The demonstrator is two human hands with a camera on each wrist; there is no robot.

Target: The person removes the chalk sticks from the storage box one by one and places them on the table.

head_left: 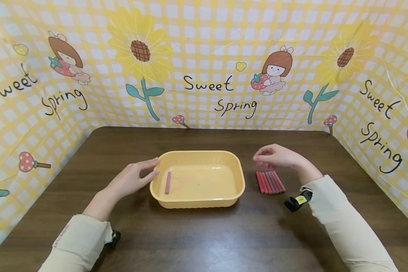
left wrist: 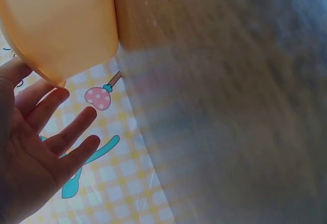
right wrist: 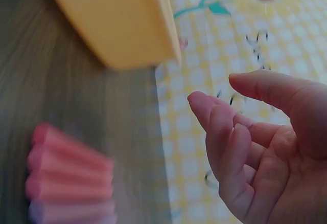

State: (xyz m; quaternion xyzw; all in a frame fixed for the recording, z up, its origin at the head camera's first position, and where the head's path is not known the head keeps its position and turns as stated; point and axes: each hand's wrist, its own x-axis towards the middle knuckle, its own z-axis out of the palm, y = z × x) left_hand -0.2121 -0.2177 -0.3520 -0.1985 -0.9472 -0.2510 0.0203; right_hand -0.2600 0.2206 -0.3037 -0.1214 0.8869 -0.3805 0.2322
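Note:
A yellow rectangular plastic basin stands mid-table, with one mauve stick lying inside near its left end. My left hand touches the basin's left rim with its fingertips, the fingers loosely spread. In the left wrist view, the palm and fingers show beside the basin's edge. Right of the basin lies a row of several slim sticks, shading from red to mauve. My right hand hovers just beyond that row, its fingers loosely bent; the right wrist view shows a gap between thumb and fingertips, nothing held.
The dark wooden table has a checked cloth printed with flowers and lettering along its back and sides. Each wrist wears a black strap, the right one close to the stick row.

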